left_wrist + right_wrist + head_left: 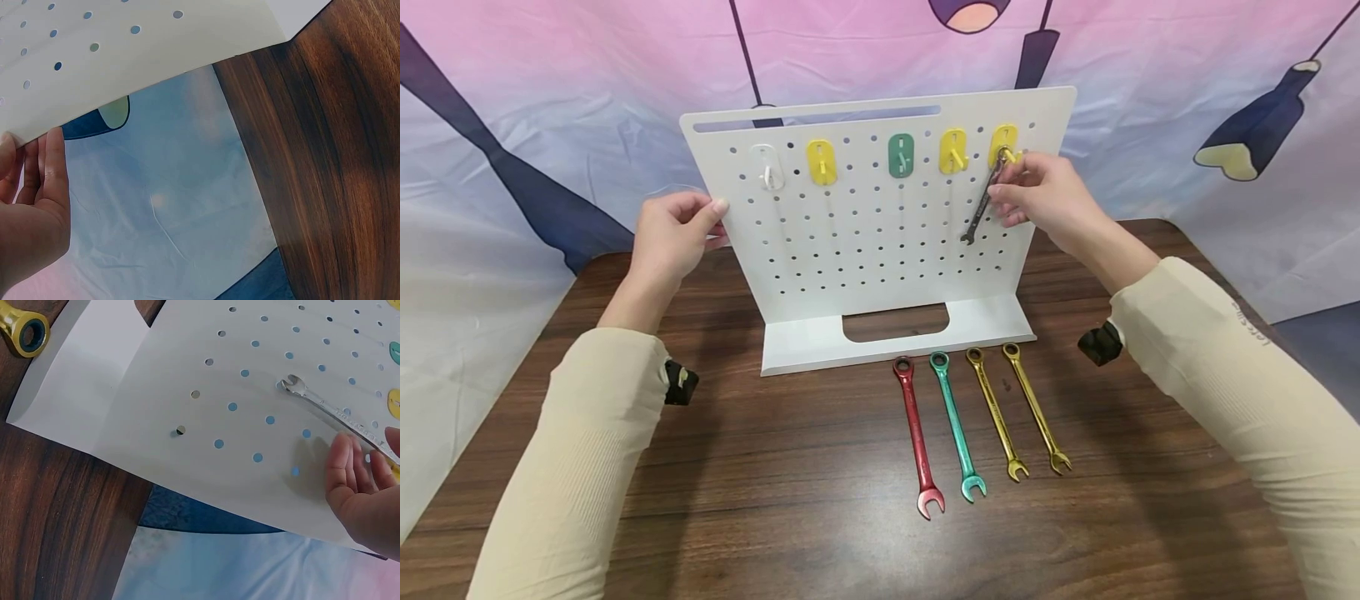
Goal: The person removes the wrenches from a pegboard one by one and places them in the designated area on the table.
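A white pegboard (880, 225) stands on the table, with a row of hooks across its upper part. My left hand (673, 229) grips the board's left edge, thumb in front and fingers behind; the left wrist view shows the same hand (37, 194) at that edge. At the far right hook (1004, 143), a yellow one, my right hand (1045, 196) pinches a silver combination wrench (981, 210). The wrench's ring end is at the hook's peg and its open end slants down to the left. In the right wrist view the wrench (331, 411) runs between thumb and fingers.
On the table before the board lie a red wrench (916, 433), a green wrench (955, 421) and two gold wrenches, one (996, 412) left of the other (1036, 404). White, yellow and green hooks line the board. A patterned cloth (850, 58) hangs behind.
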The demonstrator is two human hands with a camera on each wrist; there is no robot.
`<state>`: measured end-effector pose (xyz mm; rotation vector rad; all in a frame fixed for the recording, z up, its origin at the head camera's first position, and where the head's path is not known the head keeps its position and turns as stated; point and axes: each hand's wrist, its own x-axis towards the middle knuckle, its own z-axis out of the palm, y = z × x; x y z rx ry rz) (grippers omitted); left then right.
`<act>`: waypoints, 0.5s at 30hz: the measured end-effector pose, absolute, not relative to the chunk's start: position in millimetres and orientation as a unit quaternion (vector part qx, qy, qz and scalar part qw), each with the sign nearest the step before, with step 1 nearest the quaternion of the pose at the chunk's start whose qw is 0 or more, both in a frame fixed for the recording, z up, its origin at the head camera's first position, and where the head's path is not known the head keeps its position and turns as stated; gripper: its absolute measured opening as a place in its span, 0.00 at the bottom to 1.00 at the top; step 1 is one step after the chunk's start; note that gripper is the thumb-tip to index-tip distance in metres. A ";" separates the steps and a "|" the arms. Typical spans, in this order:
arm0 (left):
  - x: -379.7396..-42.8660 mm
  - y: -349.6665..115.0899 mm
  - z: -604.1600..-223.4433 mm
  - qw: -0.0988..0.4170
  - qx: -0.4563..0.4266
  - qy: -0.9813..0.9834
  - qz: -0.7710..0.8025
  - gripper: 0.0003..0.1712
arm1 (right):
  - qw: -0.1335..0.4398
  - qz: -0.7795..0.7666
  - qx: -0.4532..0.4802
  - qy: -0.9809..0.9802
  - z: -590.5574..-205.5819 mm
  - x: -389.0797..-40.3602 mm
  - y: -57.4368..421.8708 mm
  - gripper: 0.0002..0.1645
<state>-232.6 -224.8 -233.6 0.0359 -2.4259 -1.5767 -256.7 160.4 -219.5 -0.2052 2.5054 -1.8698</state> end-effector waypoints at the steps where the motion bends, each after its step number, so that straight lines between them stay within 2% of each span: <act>1: -232.8 -224.6 -233.6 0.124 0.012 -0.833 -0.539 0.16 | 0.005 -0.600 -0.066 0.797 -219.3 -256.8 160.5 0.06; 15: -231.9 -224.2 -233.3 0.120 0.013 -0.834 -0.538 0.18 | 0.021 -0.552 -0.077 0.830 -216.7 -250.3 162.9 0.09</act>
